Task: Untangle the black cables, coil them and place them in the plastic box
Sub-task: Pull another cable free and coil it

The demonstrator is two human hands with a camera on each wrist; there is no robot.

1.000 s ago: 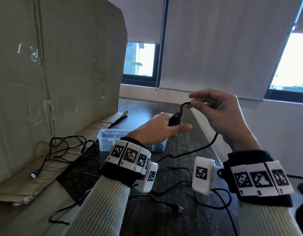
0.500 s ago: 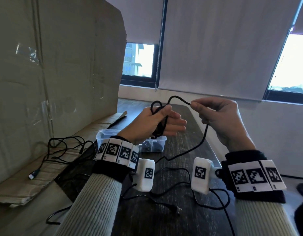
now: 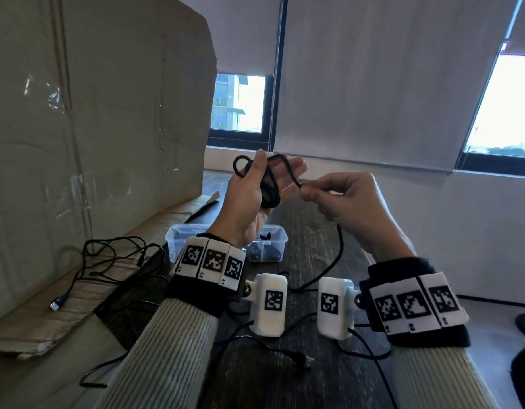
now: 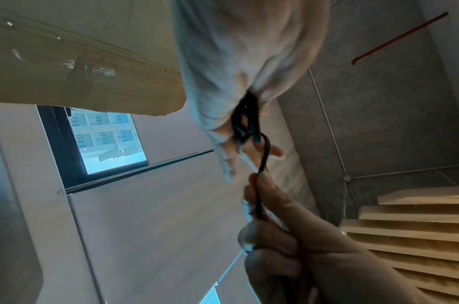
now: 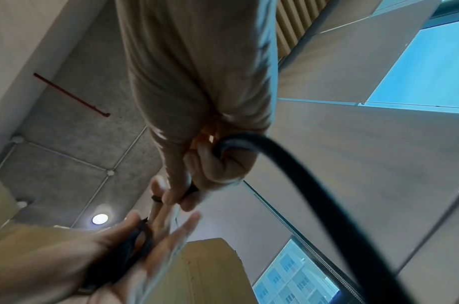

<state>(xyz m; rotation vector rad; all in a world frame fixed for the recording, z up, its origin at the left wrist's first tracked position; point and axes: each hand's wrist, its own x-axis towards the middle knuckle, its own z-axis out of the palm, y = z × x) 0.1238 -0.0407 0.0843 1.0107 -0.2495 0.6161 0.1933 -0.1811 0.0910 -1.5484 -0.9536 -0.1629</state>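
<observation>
I hold my left hand [image 3: 249, 199] up over the table, palm turned toward my right hand. Loops of a black cable [image 3: 270, 188] lie coiled across that palm, and the thumb holds them there while the fingers [image 3: 295, 169] stay nearly straight. Close beside it, my right hand [image 3: 338, 199] pinches the same cable just past the coil. From there the cable hangs down to the table [image 3: 339, 252]. The left wrist view has the cable [image 4: 262, 162] running from my left hand [image 4: 236, 82] into the right hand [image 4: 283, 236]. The clear plastic box [image 3: 178, 240] below holds dark coiled cables.
More tangled black cables [image 3: 107, 261] lie on the flattened cardboard [image 3: 33, 329] at left, with a USB plug [image 3: 59, 302] at one end. A tall cardboard sheet [image 3: 107, 113] stands behind. A loose cable end [image 3: 299, 357] lies on the dark wooden table [image 3: 284, 388].
My left hand has risen and turned palm-up from gripping a plug to holding cable loops. The right hand has come in close to the left, laying more cable on the coil.
</observation>
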